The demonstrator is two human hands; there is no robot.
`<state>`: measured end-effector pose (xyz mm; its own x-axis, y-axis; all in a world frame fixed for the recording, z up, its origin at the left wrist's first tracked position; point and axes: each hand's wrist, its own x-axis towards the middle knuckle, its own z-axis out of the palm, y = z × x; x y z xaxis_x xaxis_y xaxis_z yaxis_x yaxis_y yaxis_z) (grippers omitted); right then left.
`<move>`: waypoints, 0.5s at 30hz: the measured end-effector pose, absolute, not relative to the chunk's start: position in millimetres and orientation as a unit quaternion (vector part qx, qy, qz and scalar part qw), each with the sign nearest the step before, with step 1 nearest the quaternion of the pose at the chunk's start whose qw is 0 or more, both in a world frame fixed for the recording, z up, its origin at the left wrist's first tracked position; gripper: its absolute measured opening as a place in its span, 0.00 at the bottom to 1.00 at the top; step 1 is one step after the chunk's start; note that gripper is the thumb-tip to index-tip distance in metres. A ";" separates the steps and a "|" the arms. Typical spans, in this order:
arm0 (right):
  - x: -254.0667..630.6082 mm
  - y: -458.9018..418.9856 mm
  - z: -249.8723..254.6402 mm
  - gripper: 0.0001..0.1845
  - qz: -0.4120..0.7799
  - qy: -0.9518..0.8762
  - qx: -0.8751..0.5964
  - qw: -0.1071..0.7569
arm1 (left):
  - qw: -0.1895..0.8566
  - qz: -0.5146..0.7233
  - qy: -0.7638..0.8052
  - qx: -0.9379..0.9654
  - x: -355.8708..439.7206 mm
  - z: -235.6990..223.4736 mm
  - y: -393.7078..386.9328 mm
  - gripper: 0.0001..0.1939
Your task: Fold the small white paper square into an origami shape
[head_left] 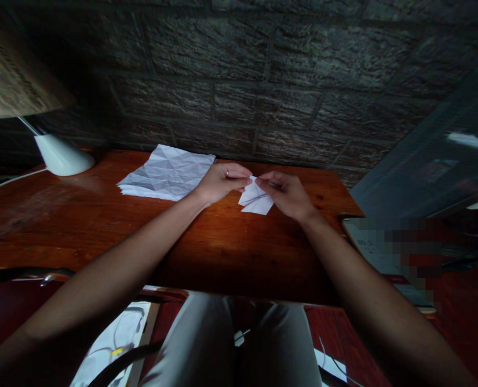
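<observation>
Near far edge of desk surface (223, 247): folded white paper (258, 205), pinched by left hand (222, 181), right hand (290, 194); some folds done, flaps apparently unsettled.

The reddish-brown wooden table (223, 239) has a glossy top (scuffed pale toward its left end). A white lamp base (63, 157) stands near the back edge at left, and a stack of white paper (170, 169), its top sheet creased, lies nearer the middle.

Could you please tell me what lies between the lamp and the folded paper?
Between them, the head view shows creased sheets, then the left hand.
</observation>
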<state>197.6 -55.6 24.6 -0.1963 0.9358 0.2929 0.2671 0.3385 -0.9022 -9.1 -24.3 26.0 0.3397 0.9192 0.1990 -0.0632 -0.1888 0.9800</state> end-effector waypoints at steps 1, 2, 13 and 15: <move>197.4 -56.0 24.9 0.13 0.363 -0.682 -0.443 0.455 | 0.540 0.459 0.345 0.615 -9.0 26.3 -24.5 0.11; 197.3 -56.4 25.3 0.13 0.355 -0.685 -0.445 0.454 | 0.545 0.459 0.344 0.611 -9.1 26.5 -24.8 0.11; 195.7 -58.7 26.9 0.11 0.296 -0.706 -0.474 0.436 | 0.571 0.441 0.339 0.604 -12.9 25.2 -23.7 0.17; 195.2 -59.6 27.4 0.12 0.283 -0.708 -0.481 0.433 | 0.570 0.439 0.341 0.605 -13.6 24.5 -23.0 0.18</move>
<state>195.2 -59.6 27.4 -0.1626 0.9258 0.3414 0.4358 0.3777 -0.8169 -13.6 -23.0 24.5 0.3827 0.9128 0.1426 -0.0871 -0.1180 0.9892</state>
